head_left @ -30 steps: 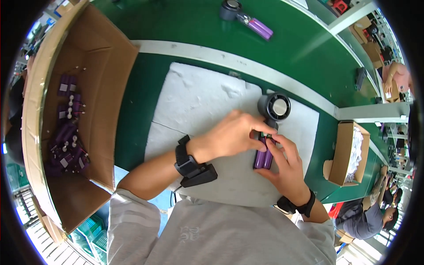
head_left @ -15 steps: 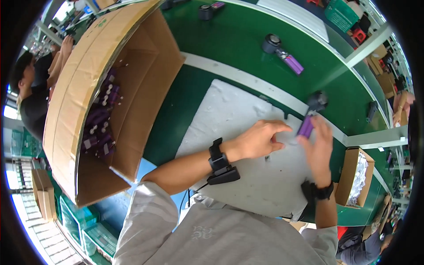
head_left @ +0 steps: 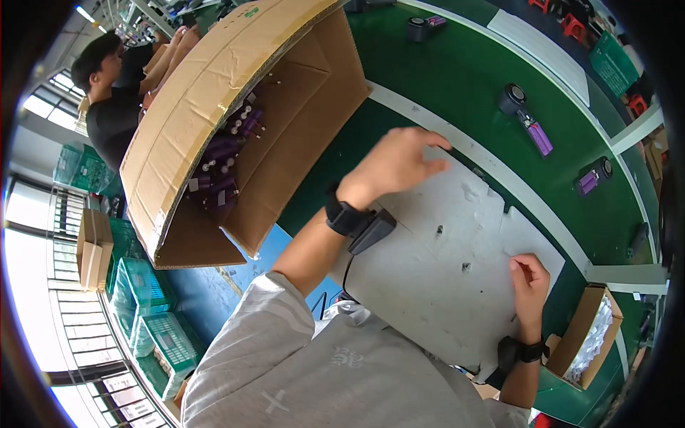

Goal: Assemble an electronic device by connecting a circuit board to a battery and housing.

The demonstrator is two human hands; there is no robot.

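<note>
My left hand reaches over the far left edge of a grey-white foam sheet, palm down. Its fingers stretch forward with the thumb apart, and it holds nothing. Over the right part of the sheet, my right hand is loosely curled with a gap between thumb and fingers; I see nothing in it. Beyond it, on the green surface, lies a device with a round black head and a purple handle. A similar purple-handled device lies farther left, its handle toward me.
A large tilted cardboard box holding several purple parts stands at left. At right is a small carton with white pieces. A pale rail crosses behind the sheet. Another device lies at the back. A person works beyond the large box.
The purple device near my right hand now lies farther off on the green surface. My right hand has drawn back toward me; my left hand has moved left toward the large box. The view has shifted.
</note>
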